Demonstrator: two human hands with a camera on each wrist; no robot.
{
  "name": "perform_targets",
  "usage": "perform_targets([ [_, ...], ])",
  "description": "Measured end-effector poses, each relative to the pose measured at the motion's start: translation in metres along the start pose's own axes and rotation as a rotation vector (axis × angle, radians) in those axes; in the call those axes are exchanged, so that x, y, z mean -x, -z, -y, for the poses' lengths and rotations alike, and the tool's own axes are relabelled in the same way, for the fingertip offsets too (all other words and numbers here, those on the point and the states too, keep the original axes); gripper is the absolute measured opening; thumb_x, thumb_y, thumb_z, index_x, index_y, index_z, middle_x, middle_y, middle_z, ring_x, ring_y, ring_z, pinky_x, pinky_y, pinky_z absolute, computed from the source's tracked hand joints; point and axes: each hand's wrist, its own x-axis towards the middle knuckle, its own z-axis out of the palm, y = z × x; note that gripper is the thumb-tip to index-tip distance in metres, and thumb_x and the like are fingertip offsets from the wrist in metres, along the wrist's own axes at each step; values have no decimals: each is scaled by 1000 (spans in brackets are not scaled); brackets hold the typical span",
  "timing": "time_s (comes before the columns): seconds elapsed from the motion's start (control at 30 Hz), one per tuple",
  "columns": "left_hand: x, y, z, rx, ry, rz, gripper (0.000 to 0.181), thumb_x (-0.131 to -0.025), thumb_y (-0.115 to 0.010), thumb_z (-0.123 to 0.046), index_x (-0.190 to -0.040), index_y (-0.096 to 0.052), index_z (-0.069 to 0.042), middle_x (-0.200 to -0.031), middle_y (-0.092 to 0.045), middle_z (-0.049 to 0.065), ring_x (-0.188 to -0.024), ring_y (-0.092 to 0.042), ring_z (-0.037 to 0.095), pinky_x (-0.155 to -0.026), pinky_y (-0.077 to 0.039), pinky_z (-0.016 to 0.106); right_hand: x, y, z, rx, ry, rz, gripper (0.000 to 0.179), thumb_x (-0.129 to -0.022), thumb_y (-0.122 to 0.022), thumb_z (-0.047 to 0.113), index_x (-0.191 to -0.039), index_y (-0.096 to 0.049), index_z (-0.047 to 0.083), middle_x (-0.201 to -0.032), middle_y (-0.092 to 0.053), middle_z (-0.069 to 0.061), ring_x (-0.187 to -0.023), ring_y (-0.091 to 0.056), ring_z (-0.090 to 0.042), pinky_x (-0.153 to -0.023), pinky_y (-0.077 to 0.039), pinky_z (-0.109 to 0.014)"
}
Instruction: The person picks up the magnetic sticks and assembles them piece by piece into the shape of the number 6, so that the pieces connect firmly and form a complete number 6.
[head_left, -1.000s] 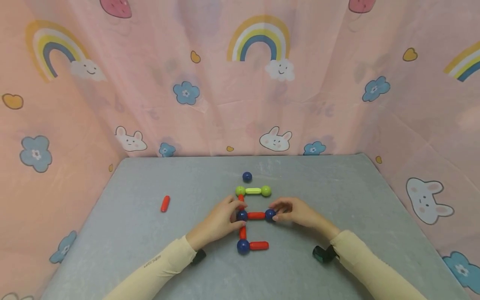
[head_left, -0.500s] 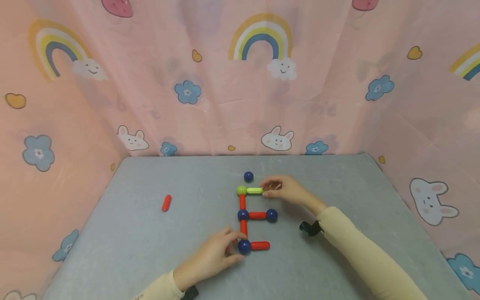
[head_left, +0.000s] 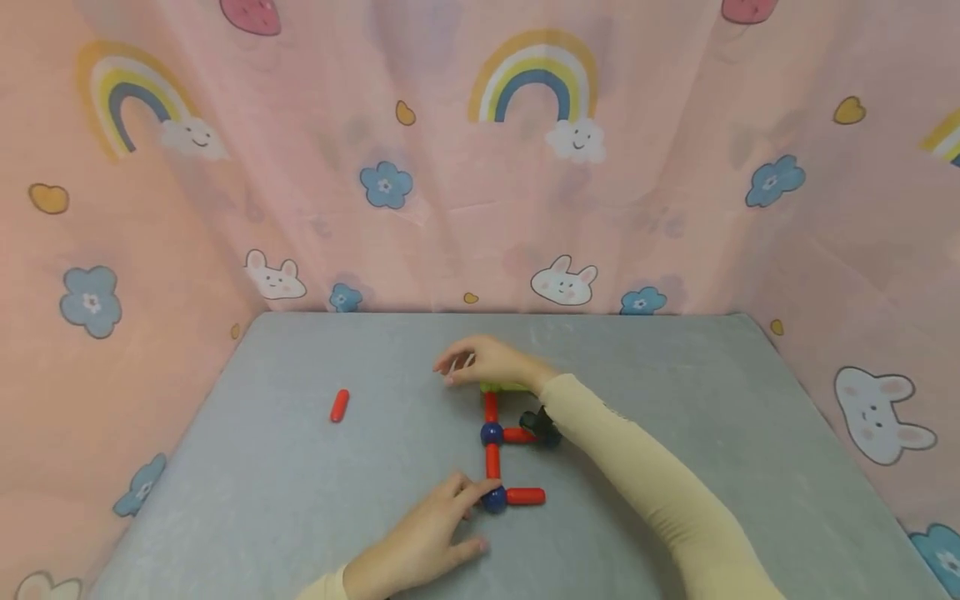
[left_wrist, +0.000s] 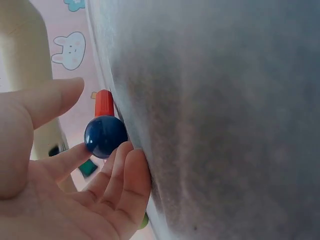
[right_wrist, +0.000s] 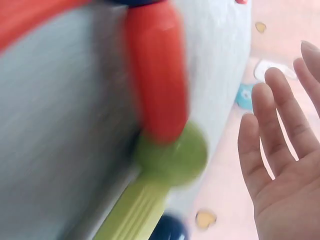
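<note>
Red rods and blue balls form an E-shaped figure on the table. My left hand (head_left: 420, 537) touches the lowest blue ball (head_left: 495, 500) with a fingertip, its thumb held apart. From that ball a red rod (head_left: 526, 497) points right. Above the figure's top passes my right hand (head_left: 495, 362), fingers loose and holding nothing. It mostly covers the green bar (head_left: 512, 387) in the head view. The right wrist view shows a green ball (right_wrist: 172, 152) joined to a red rod (right_wrist: 157, 70) and a ribbed green rod (right_wrist: 132, 210). Behind them a blue ball (right_wrist: 170, 231) shows partly.
A loose red rod (head_left: 340, 406) lies on the grey table (head_left: 300, 483), left of the figure. A pink printed curtain (head_left: 442, 242) rises behind the table's back edge. The right sleeve (head_left: 645, 475) and a black wrist camera (head_left: 536, 422) partly cover the middle arm's end.
My right hand has moved from the middle arm's blue ball up to the green bar, then left across it. My left hand has come down from the middle blue ball to the lowest one.
</note>
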Motion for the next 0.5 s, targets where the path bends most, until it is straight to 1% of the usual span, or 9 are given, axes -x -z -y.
perform_targets([
  [0.17,1,-2,1,-32,-30,7,68,-89,-73,-33,-149,-40,-29,-110,-53,-7,-91,-52,-1,-75,-47,18,-34,-19,10,82,59,33,31,-91,-71,23,-121,-71,18,-119,-72,-1,-104,-63,-13,-91,-52,-32],
  [0.23,1,-2,1,-55,-43,13,69,-90,-72,-33,-150,-38,-29,-113,-53,-6,-94,-52,-1,-77,-48,18,-44,-25,14,105,63,54,31,-91,-72,23,-121,-71,19,-119,-72,1,-106,-64,-14,-90,-51,-31],
  [0.33,2,-3,1,-65,-50,28,71,-90,-72,-33,-151,-36,-30,-118,-53,-6,-99,-52,0,-82,-50,20,-58,-34,21,134,69,89,31,-91,-71,21,-123,-70,21,-121,-71,0,-111,-64,-17,-90,-51,-30],
  [0.5,5,-1,1,-69,-46,49,75,-91,-72,-35,-153,-31,-30,-128,-52,-5,-110,-51,4,-90,-51,26,-79,-48,34,202,50,150,32,-95,-66,19,-126,-67,26,-129,-67,4,-119,-61,-16,-97,-50,-29],
])
